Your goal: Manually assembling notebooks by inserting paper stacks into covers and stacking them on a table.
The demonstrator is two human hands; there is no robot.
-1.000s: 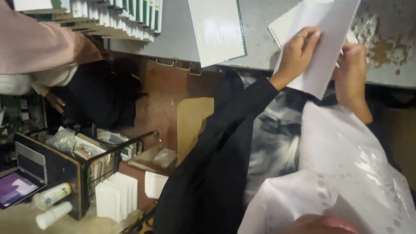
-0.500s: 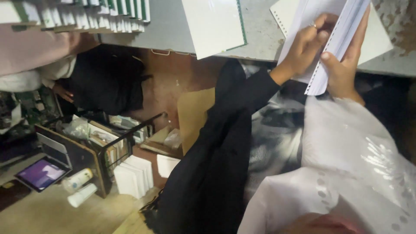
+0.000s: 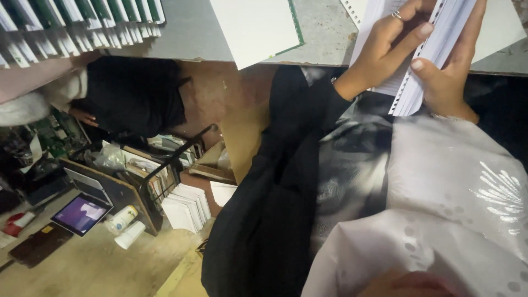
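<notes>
White paper stack (image 3: pixel 434 49), green-edged white notebook (image 3: pixel 258 27), grey table (image 3: pixel 187 38), black sleeve (image 3: pixel 286 181).

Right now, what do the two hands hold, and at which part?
Both hands hold one stack of white punched pages: the left hand on its flat face, the right hand around its lower edge.

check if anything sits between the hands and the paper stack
Nothing visible does. The left hand and the right hand already grip the paper stack directly, fingers pressed on its edges just above the table edge.
</notes>
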